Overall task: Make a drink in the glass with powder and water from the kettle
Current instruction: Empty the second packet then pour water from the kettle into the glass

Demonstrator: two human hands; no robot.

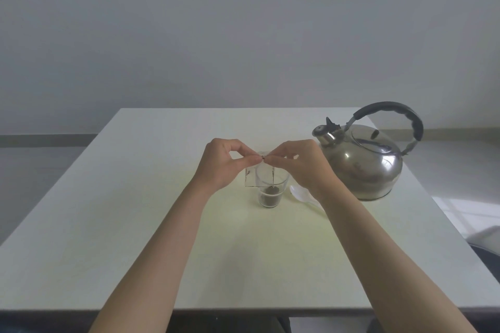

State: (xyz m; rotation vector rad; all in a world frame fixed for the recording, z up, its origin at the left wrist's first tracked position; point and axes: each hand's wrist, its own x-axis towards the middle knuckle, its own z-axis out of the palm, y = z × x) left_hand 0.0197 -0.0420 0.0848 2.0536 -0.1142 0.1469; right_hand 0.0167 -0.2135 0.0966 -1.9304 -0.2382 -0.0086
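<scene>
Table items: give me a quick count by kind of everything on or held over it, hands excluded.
Kettle: 1
Glass, dark powder at the bottom: 1
White plastic spoon: 1
Clear packet, pinched over the glass by both hands: 1
Total: 4

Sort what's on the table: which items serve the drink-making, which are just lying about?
In use: glass with powder, clear packet held by left hand and right hand, kettle.
Idle: white spoon, though probably meant for stirring.
</scene>
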